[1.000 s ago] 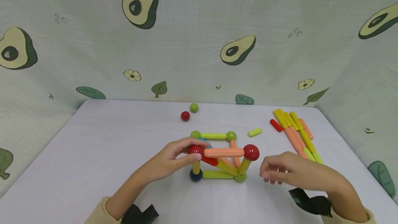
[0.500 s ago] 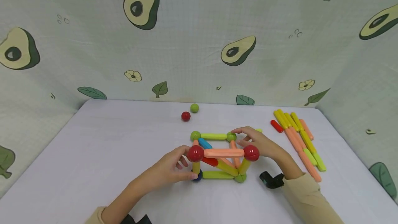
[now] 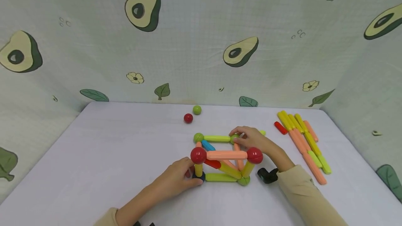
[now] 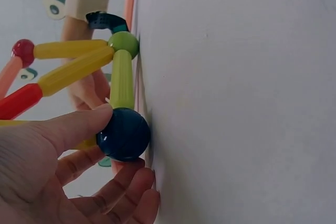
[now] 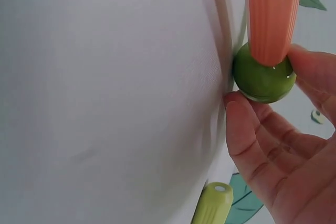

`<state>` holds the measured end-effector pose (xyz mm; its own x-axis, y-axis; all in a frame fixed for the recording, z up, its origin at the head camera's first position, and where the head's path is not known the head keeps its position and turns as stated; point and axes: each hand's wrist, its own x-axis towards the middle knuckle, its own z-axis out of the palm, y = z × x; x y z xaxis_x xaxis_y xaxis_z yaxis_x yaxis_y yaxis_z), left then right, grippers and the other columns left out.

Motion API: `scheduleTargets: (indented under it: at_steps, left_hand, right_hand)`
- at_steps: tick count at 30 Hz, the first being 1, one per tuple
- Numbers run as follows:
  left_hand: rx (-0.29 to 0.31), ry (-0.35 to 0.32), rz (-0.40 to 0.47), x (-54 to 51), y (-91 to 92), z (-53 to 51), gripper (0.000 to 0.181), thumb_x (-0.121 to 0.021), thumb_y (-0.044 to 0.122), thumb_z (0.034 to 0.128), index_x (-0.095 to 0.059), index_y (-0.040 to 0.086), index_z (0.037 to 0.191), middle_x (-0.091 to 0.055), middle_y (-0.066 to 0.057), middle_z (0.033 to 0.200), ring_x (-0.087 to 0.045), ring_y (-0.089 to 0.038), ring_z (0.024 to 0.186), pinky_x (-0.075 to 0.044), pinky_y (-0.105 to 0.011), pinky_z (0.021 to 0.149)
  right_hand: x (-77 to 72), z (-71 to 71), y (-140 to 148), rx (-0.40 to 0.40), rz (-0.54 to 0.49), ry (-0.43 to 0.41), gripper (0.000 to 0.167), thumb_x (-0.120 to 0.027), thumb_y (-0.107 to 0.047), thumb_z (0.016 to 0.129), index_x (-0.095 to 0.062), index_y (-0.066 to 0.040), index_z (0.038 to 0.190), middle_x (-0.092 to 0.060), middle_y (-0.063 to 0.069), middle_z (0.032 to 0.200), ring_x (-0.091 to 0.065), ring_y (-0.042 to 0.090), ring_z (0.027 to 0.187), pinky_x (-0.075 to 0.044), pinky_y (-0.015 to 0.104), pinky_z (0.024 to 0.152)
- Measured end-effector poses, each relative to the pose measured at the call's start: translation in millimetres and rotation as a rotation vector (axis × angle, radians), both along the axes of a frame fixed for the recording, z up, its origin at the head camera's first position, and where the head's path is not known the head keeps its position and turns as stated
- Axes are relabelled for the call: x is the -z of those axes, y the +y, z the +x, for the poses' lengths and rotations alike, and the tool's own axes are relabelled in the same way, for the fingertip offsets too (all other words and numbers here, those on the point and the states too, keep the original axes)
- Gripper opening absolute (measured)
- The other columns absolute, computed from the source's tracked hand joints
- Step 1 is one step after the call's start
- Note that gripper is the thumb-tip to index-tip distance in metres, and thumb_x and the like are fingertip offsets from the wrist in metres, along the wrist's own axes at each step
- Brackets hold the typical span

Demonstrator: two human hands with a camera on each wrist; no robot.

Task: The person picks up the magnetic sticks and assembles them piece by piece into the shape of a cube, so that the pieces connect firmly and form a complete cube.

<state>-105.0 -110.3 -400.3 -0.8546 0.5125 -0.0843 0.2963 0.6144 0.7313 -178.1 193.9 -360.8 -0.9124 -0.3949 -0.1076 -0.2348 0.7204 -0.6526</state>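
Observation:
A frame of magnetic rods and balls stands on the table. My left hand (image 3: 176, 180) grips the dark blue ball (image 4: 125, 136) at its near left bottom corner, thumb on one side and fingers curled below. At the far right corner, my right hand (image 3: 251, 138) pinches a green ball (image 5: 264, 77), which meets an orange rod (image 5: 273, 17). Two red balls, the left one (image 3: 198, 155) and the right one (image 3: 254, 155), are joined by an orange rod (image 3: 226, 155) on top. Below it, a red rod (image 3: 213, 163) and a yellow rod (image 3: 230, 171) run diagonally.
A red ball (image 3: 188, 118) and a green ball (image 3: 197, 110) lie loose behind the frame. Several yellow, orange and green rods (image 3: 309, 142) lie at the right, with a short red rod (image 3: 280, 128) beside them. A light green rod (image 5: 212, 203) lies near my right hand.
My right hand has moved from the frame's right side to its far right green ball. My left hand has gone down from the upper red ball to the dark blue ball.

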Motion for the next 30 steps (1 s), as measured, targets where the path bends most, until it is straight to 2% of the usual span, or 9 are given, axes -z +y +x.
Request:
scheduleTargets:
  at_steps: [4, 9, 13, 17, 24, 30]
  left_hand:
    - [-0.041, -0.004, -0.007, -18.0, 4.5, 0.8, 0.035, -0.087, 0.020, 0.0886, -0.069, 0.004, 0.114, -0.062, 0.001, 0.094, -0.058, -0.017, 0.085, -0.050, -0.026, 0.069]
    - [-0.088, -0.004, 0.017, -24.4, 2.5, -9.8, 0.035, -0.085, 0.010, 0.0892, -0.069, 0.002, 0.119, -0.065, -0.003, 0.097, -0.059, -0.017, 0.086, -0.053, -0.026, 0.071]
    - [-0.112, -0.030, 0.066, -24.6, 1.3, -24.0, 0.039, -0.082, 0.006, 0.0906, -0.067, 0.001, 0.126, -0.070, -0.010, 0.106, -0.061, -0.018, 0.087, -0.058, -0.030, 0.074]
    - [-0.150, -0.057, 0.078, -21.6, 1.6, -39.8, 0.034, -0.080, 0.006, 0.0926, -0.067, 0.004, 0.124, -0.071, -0.013, 0.112, -0.062, -0.019, 0.089, -0.059, -0.034, 0.078]
    - [-0.199, -0.023, 0.046, -19.0, 7.1, -65.5, 0.033, -0.077, 0.009, 0.0941, -0.068, 0.006, 0.126, -0.072, -0.016, 0.115, -0.063, -0.023, 0.093, -0.059, -0.040, 0.085]
    - [-0.219, -0.012, 0.059, -14.4, 14.9, -87.7, 0.033, -0.074, 0.010, 0.0978, -0.069, 0.004, 0.129, -0.073, -0.015, 0.116, -0.065, -0.027, 0.099, -0.058, -0.042, 0.090]
  right_hand:
    - [-1.7, 4.1, 9, -0.013, -0.002, -0.004, 0.024, -0.069, -0.011, 0.101, -0.068, 0.001, 0.123, -0.067, 0.015, 0.109, -0.063, 0.024, 0.093, -0.059, 0.038, 0.083]
    - [-2.8, 13.6, 19, 0.002, 0.015, -0.021, 0.025, -0.070, -0.013, 0.101, -0.067, -0.001, 0.122, -0.066, 0.011, 0.102, -0.060, 0.021, 0.087, -0.055, 0.033, 0.074]
    - [-2.5, 23.7, 25, 0.022, 0.054, -0.001, 0.025, -0.072, -0.015, 0.100, -0.067, -0.002, 0.120, -0.067, 0.009, 0.098, -0.059, 0.021, 0.086, -0.054, 0.034, 0.074]
    - [-1.3, 34.9, 27, 0.056, 0.107, 0.010, 0.026, -0.075, -0.017, 0.099, -0.067, -0.002, 0.118, -0.066, 0.007, 0.094, -0.058, 0.021, 0.084, -0.053, 0.035, 0.073]
    - [-1.9, 54.3, 26, 0.040, 0.132, 0.006, 0.030, -0.075, -0.013, 0.098, -0.064, 0.004, 0.121, -0.062, 0.003, 0.088, -0.054, 0.016, 0.077, -0.049, 0.028, 0.067]
    - [-3.2, 69.6, 15, 0.073, 0.197, -0.035, 0.025, -0.075, -0.014, 0.099, -0.062, -0.001, 0.114, -0.057, 0.001, 0.080, -0.050, 0.015, 0.070, -0.043, 0.026, 0.061]
